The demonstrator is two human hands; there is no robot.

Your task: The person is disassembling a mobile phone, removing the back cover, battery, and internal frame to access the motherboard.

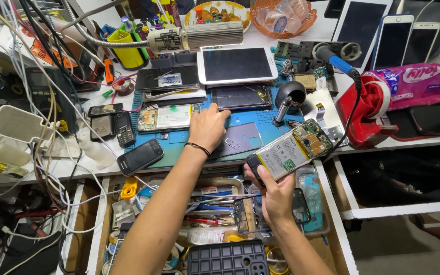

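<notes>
Presently the right hand point(277, 196) has its fingers clamped on the opened phone point(291, 151), back cover already off and battery and board exposed, while the left hand point(208, 127) rests spread fingers on the blue mat point(260, 125), the grey cover point(240, 138) just beside them.

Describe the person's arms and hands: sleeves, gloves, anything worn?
Both forearms are bare, with no sleeves in view and no gloves. The left hand has a thin black band around the wrist. The right hand shows no watch, band or ring.
</notes>
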